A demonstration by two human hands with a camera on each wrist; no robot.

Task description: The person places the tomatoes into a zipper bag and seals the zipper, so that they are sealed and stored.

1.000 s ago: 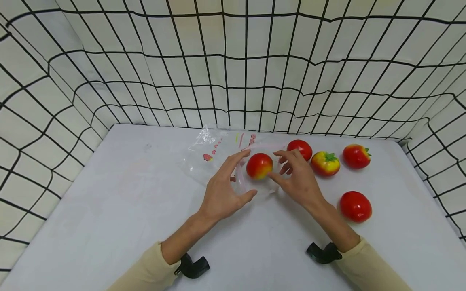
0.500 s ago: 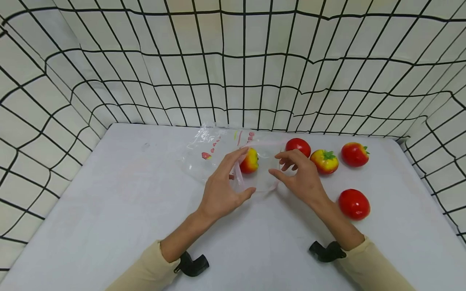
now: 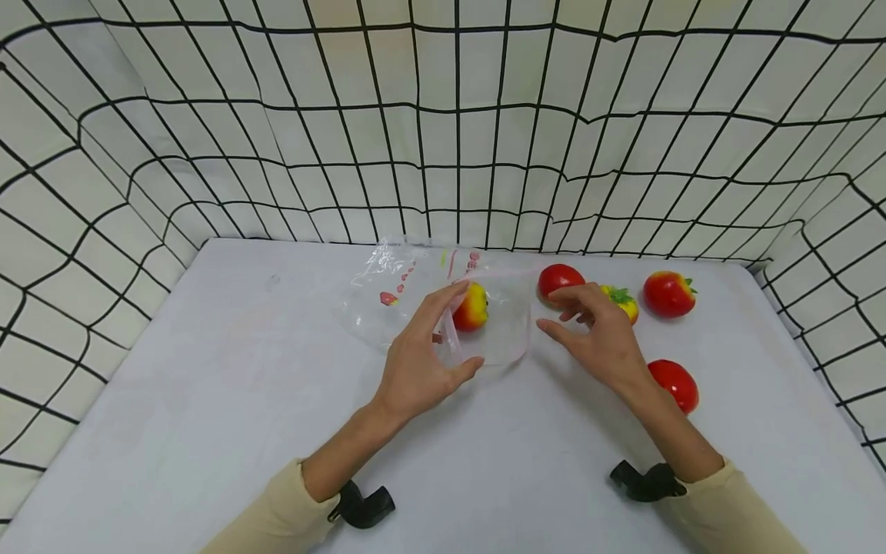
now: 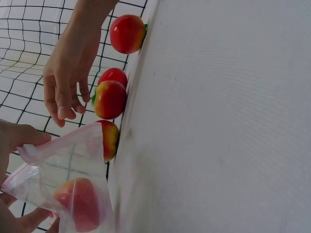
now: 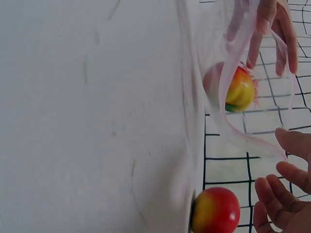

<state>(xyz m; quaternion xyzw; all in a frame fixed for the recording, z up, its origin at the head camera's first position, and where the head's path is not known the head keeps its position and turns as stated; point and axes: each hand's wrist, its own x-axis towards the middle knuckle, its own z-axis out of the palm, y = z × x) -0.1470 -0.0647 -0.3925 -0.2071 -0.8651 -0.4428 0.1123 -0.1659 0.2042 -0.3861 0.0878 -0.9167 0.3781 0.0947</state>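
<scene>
In the head view my left hand [image 3: 418, 362] holds the pink-edged mouth of a clear plastic bag [image 3: 374, 308], its fingers curved at the rim and its thumb spread apart. Inside the bag lies a red-and-yellow artificial fruit [image 3: 474, 306], seen through the film in the left wrist view. My right hand [image 3: 598, 331], loosely curled with nothing in it, is just right of the mouth. One red fruit [image 3: 559, 281] sits beyond its fingers, and a fruit with a green leafy top [image 3: 623, 300] is partly hidden behind it.
Two more red fruits lie at the right: one with green leaves [image 3: 668, 294] near the back, one plain [image 3: 678, 385] partly behind my right forearm. A black mesh [image 3: 422, 154] lines the white walls around the white table [image 3: 228, 369]. Each wrist carries a black camera mount.
The fruit moved left into the bag and turned its yellow end toward the mouth. My right hand drew back to the right, over the leafy fruit. My left hand stayed nearly still.
</scene>
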